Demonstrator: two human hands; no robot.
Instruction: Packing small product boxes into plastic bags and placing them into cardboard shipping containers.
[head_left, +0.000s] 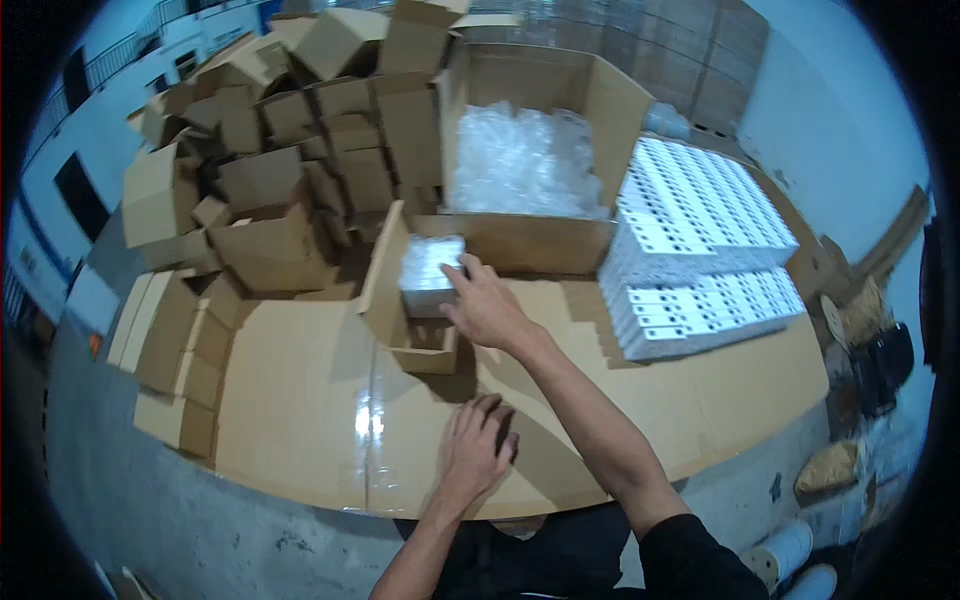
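A small open cardboard carton [376, 290] stands at the middle of the cardboard-topped table [290, 400]. Inside it, against the left wall, sits a shiny, clear-wrapped white pack [428, 275]. My right hand [487, 307] reaches in from the right, its thumb and fingers closed about the right side of that pack. Part of the pack's right edge is hidden by the fingers. Nearer to me, my left hand [478, 447] lies palm down on the tabletop with fingers slightly bent and apart, holding nothing.
White flat boxes with dark dots [690, 250] are stacked on the right. Behind the carton stands a large carton [620, 100] full of clear plastic packs [525, 160]. Empty cartons [265, 245] pile up at the back left; folded cardboard pieces [165, 330] line the left edge.
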